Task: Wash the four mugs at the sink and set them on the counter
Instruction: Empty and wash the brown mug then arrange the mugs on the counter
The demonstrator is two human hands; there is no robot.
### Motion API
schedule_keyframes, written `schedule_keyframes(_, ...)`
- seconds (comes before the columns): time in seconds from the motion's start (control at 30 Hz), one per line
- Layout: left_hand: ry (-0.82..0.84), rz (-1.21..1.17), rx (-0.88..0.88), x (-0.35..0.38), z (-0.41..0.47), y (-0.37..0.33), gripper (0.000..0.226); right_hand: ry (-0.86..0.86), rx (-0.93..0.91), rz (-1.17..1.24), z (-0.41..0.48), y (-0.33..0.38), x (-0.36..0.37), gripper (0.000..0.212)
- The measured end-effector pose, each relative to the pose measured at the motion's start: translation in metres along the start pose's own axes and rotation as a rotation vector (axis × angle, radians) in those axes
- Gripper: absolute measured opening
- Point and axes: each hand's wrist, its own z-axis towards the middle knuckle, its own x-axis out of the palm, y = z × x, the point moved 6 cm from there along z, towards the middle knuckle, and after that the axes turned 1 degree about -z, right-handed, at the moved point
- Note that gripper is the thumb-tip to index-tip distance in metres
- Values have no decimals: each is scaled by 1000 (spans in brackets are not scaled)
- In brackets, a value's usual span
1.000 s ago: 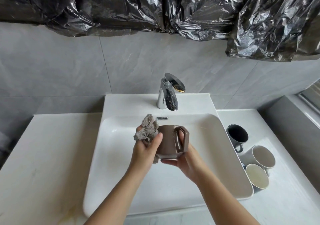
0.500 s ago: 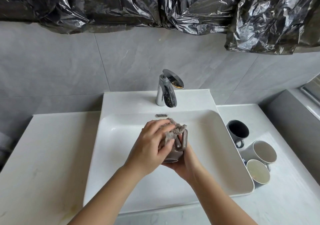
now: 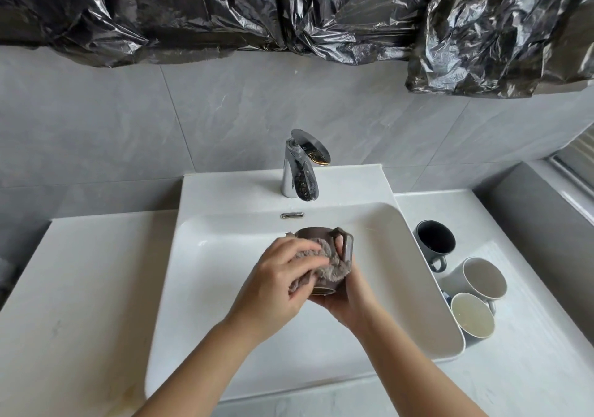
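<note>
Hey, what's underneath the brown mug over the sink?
The right hand cups the brown mug from below, above the white sink. The grey cloth and left hand hide its near side.

Crinkled black plastic sheeting (image 3: 289, 8) across top, overhanging grey tiled wall (image 3: 128, 120); grey ledge (image 3: 530, 223) at right.

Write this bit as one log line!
left hand: cloth on mug | right hand: holds mug | three mugs: counter

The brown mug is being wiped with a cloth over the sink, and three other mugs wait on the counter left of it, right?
No: the head view shows the dark mug and both pale mugs on the counter right of the sink. The rest holds.
</note>
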Motion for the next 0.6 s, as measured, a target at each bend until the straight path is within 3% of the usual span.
schedule_keyframes(0.1, -137, -48, -150, -10, 17, 20, 29, 5, 13, 28, -7, -7, 3, 40)
schedule_keyframes(0.27, -186, -155, -166, 0, -8, 9, 29, 83, -65, 87, -1, 13, 4, 80)
schedule_keyframes(0.33, -216, -215, -235, 1, -12, 12, 28, 121, -103, 69, 1, 16, 3, 86)
schedule_keyframes(0.43, -227, -389, -602, 4, -9, 34, 18, 114, -226, -30, -1, 16, -1, 65)
schedule_keyframes(0.5, -106, -668, -916, 16, -10, 40, 21, 56, -305, -157, -2, 17, -6, 51)
schedule_keyframes(0.6, 10, -876, -1066, 24, -5, 40, 38, 33, -421, -439, -6, 23, -4, 37)
